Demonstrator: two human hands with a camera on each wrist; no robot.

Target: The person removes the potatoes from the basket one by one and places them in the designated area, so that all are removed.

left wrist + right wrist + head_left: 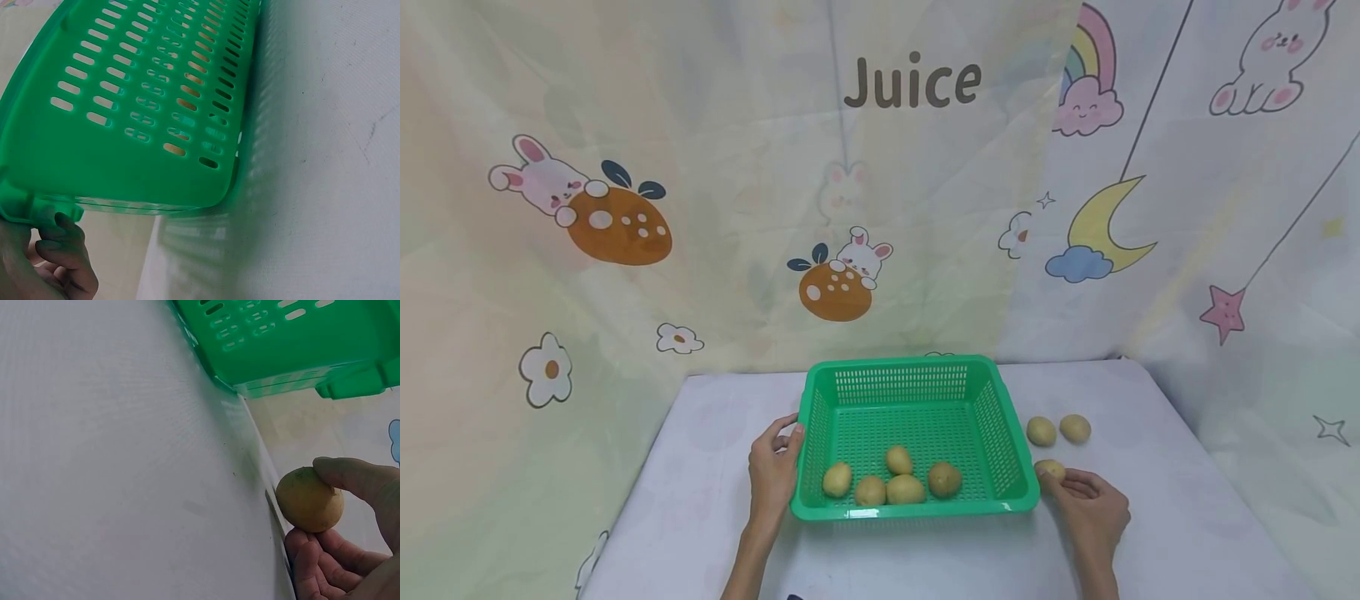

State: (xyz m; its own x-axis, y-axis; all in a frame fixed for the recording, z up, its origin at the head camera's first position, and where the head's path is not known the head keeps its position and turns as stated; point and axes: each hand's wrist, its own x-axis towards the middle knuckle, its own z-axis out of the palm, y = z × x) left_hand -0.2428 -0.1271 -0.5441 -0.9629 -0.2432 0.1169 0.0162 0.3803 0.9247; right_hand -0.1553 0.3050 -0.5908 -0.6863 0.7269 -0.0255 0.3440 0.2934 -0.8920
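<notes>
A green plastic basket [917, 511] with slotted walls sits on the table. Several potatoes [906, 489] lie inside it, gathered toward its near side. My left hand [772, 475] holds the basket's left rim; in the left wrist view its curled fingers [67, 250] hook at the rim's edge. Just right of the basket, my right hand [1093, 508] pinches a potato [309, 500] between thumb and fingers. The right wrist view has this potato low, close over the table surface. Two more potatoes, one nearer the basket [1041, 431] and one farther right [1075, 428], rest beyond the right hand.
The table [1150, 450] has a white cover and stands against a printed curtain [737, 208] with cartoon rabbits at the back and sides. A small dark object [795, 597] pokes in at the bottom edge of the head view.
</notes>
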